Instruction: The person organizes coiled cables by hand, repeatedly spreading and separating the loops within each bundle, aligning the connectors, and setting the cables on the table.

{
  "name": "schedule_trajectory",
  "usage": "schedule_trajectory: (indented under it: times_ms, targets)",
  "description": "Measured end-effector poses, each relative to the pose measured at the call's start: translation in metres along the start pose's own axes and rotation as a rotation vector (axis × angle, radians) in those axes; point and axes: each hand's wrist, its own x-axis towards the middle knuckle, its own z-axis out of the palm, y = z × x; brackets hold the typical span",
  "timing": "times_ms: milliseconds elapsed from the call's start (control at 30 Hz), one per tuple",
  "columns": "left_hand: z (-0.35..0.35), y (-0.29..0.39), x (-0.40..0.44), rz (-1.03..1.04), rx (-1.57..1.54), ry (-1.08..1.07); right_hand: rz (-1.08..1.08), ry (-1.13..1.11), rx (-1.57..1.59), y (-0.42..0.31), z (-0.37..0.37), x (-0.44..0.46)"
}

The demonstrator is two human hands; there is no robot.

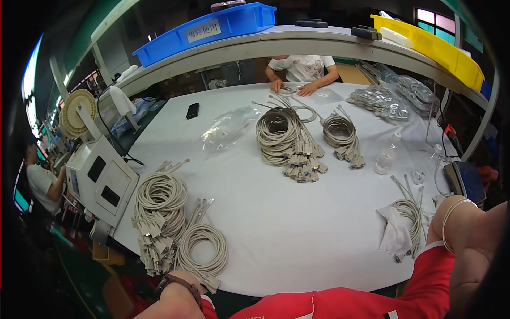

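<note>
At the bottom left edge, my left hand (pixel 169 307) shows only in part beyond a dark wristband, its fingers out of sight. The nearest things are a large bundle of beige cables (pixel 159 212) and a smaller coil (pixel 204 250) with grey connectors. My right hand (pixel 478 247) is partly visible at the right edge, past a thin pale band; its fingers are hidden too. Near that arm, another cable coil (pixel 408 212) lies partly under a white cloth (pixel 393 231). Two more coiled cable bundles, one large (pixel 279 135) and one smaller (pixel 340 130), lie at the middle back.
Across the white table (pixel 297 228), a person (pixel 303 72) handles a cable. Clear bags (pixel 228 127), a black phone (pixel 193 110) and a bottle (pixel 388 154) lie on it. A machine (pixel 101 178) stands left; an overhead shelf (pixel 313 40) holds blue (pixel 212 32) and yellow (pixel 435 50) trays.
</note>
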Motion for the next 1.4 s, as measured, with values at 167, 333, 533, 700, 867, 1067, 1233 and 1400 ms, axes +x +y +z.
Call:
schedule_trajectory:
  times_ms: [167, 333, 533, 700, 867, 1067, 1233, 1400]
  targets:
    - [-0.050, 0.008, -0.033, -0.022, 0.481, -0.078, 0.007, 0.055, 0.040, 0.002, 0.008, -0.005]
    - [-0.099, 0.024, -0.043, -0.365, 0.791, -0.411, 0.020, 0.268, 0.041, 0.004, 0.028, -0.011]
    - [-0.172, 0.075, -0.093, -0.894, 1.364, -0.634, 0.477, 0.041, 0.276, -0.031, 0.121, -0.080]
    - [-0.205, 0.141, -0.124, -1.567, 1.381, -0.562, 0.948, -0.516, 1.135, -0.119, 0.248, -0.106]
    - [-0.190, 0.145, -0.136, -1.384, 1.403, -1.053, 0.652, -0.685, 1.316, -0.206, 0.302, -0.121]
    - [-0.153, 0.118, -0.132, -1.274, 1.262, -0.910, 0.814, -0.477, 1.064, -0.144, 0.317, -0.145]
    - [-0.101, 0.090, -0.150, -1.440, 0.872, -0.734, 1.179, -0.322, 0.287, -0.007, 0.342, -0.249]
    - [-0.058, 0.087, -0.167, -1.511, 0.475, -0.805, 1.698, -0.670, -0.068, 0.074, 0.355, -0.334]
